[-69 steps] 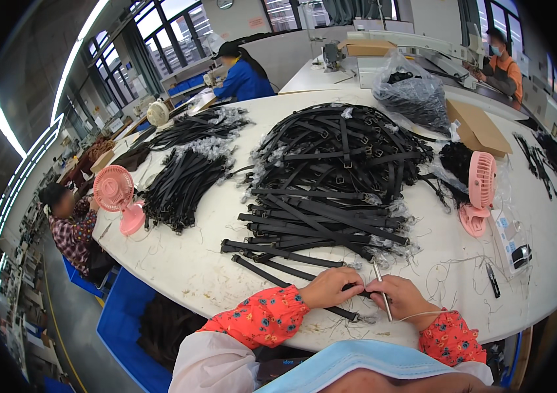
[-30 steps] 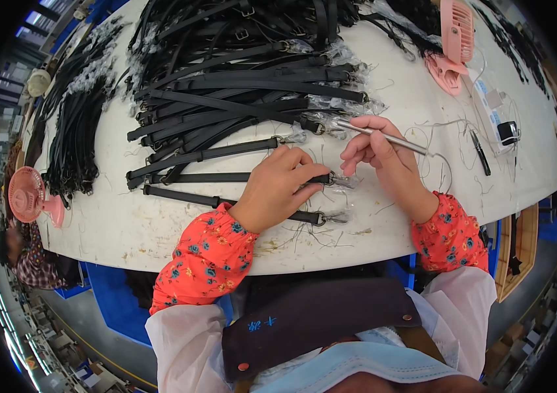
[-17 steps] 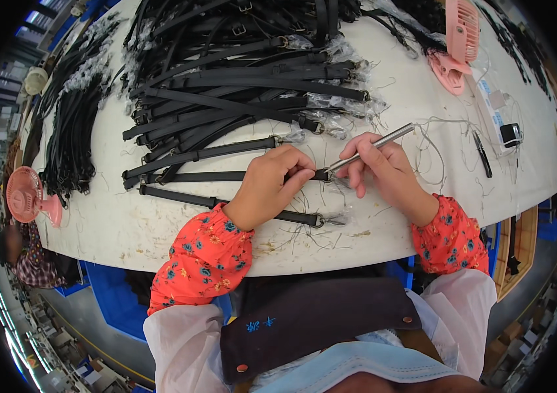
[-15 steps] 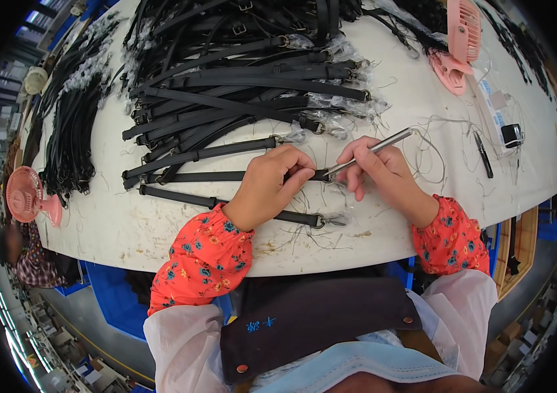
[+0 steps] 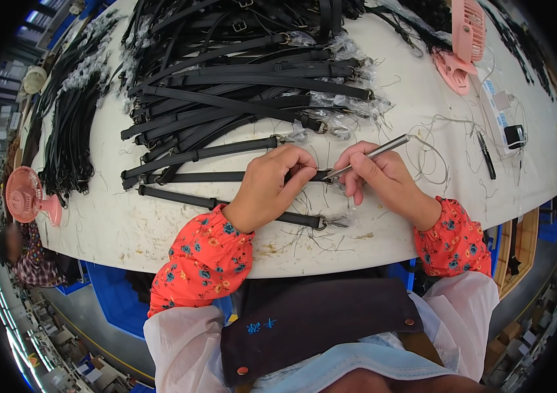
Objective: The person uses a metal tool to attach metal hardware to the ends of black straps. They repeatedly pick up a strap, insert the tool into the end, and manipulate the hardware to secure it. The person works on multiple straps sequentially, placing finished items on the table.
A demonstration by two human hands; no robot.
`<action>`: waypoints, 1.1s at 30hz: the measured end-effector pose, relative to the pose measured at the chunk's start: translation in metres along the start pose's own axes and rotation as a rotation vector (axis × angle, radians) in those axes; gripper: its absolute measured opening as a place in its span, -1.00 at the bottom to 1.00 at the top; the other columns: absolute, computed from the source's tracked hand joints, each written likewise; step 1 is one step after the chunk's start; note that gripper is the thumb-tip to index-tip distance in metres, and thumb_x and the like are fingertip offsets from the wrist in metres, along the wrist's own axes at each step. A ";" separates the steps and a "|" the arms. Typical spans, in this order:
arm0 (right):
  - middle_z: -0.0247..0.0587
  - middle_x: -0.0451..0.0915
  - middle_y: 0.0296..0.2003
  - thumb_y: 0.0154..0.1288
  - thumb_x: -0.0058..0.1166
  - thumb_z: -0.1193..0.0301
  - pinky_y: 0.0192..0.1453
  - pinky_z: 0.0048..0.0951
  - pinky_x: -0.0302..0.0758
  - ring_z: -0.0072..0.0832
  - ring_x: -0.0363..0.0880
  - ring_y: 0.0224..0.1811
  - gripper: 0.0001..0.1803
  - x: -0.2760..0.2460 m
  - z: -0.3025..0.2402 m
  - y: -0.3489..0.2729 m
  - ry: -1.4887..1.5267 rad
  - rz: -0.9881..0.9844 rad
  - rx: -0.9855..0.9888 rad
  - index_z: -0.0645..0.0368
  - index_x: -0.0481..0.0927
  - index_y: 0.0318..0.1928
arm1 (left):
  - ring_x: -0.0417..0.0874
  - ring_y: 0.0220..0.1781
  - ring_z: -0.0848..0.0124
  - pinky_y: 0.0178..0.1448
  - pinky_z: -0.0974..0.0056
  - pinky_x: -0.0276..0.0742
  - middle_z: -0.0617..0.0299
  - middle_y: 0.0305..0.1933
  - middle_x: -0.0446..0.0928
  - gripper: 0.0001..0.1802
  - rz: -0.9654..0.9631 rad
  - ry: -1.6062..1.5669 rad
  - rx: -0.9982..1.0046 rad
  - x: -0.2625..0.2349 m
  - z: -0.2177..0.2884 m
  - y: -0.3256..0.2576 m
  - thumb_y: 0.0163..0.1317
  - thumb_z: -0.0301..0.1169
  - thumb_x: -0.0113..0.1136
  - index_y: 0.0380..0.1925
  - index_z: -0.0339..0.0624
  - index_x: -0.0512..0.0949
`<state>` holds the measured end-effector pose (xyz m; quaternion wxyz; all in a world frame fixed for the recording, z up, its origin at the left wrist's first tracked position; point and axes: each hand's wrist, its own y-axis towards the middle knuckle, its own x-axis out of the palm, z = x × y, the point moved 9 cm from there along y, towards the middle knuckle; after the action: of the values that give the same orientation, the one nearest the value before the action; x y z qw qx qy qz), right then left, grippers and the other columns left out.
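My left hand (image 5: 272, 183) is closed on a narrow black strap (image 5: 213, 177), pinching it near its right-hand buckle end. In my right hand (image 5: 380, 173) is a slim silver pen-shaped tool (image 5: 383, 147) with a thin cord at its upper end. It slants down to the left, its tip at the strap's end beside my left fingertips. Whether the tip touches the strap I cannot tell. Another black strap (image 5: 183, 197) lies nearer me, partly under my left wrist, its metal buckle (image 5: 320, 223) to the right. One more strap (image 5: 226, 150) lies just beyond.
A heap of black buckled straps (image 5: 246, 85) with clear plastic wrap covers the far middle of the white table (image 5: 383, 242). More black straps (image 5: 72, 137) lie left. Pink fans (image 5: 24, 193) stand left and far right. At right are a power strip (image 5: 493, 105) and black pen (image 5: 486, 157).
My right hand has shifted very slightly, and the tool's upper end has dipped a little toward the left. My left hand keeps its pinch on the strap.
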<state>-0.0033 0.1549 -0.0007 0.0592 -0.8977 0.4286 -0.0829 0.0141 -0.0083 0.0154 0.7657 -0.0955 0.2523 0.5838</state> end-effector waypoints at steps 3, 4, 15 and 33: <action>-0.17 0.63 -0.26 0.68 -0.13 0.19 -0.34 -0.57 0.52 -0.57 0.60 -0.49 -0.51 0.000 0.000 0.000 0.003 -0.002 -0.007 0.39 0.62 -0.21 | 0.49 -0.43 0.53 -0.33 0.40 0.41 0.25 -0.31 0.62 -0.91 0.000 -0.001 0.003 0.000 0.001 0.000 0.32 -0.51 0.33 -0.21 -0.27 0.65; -0.17 0.63 -0.25 0.68 -0.13 0.19 -0.34 -0.57 0.52 -0.57 0.60 -0.49 -0.51 0.000 0.001 0.000 0.006 -0.001 -0.009 0.39 0.62 -0.22 | 0.49 -0.43 0.53 -0.33 0.40 0.41 0.25 -0.31 0.62 -0.91 0.000 -0.001 0.001 0.000 0.001 0.000 0.32 -0.51 0.33 -0.22 -0.27 0.65; -0.19 0.63 -0.30 0.69 -0.14 0.17 -0.33 -0.57 0.52 -0.58 0.60 -0.48 -0.53 -0.001 0.001 0.000 0.012 -0.005 -0.024 0.36 0.62 -0.15 | 0.49 -0.42 0.52 -0.32 0.39 0.41 0.26 -0.32 0.60 -0.93 -0.026 -0.025 -0.020 -0.001 0.001 0.000 0.32 -0.52 0.31 -0.22 -0.26 0.64; -0.20 0.64 -0.36 0.70 -0.17 0.12 -0.28 -0.56 0.55 -0.56 0.63 -0.43 -0.50 -0.003 0.002 0.001 -0.015 -0.003 -0.039 0.38 0.57 0.01 | 0.54 -0.29 0.48 -0.22 0.38 0.44 0.23 -0.18 0.64 -0.93 -0.133 -0.052 -0.050 0.000 0.003 -0.002 0.31 -0.52 0.30 -0.23 -0.26 0.63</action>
<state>-0.0050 0.1567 -0.0031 0.0448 -0.9000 0.4282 -0.0678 0.0167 -0.0072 0.0177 0.8063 -0.1161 0.2109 0.5403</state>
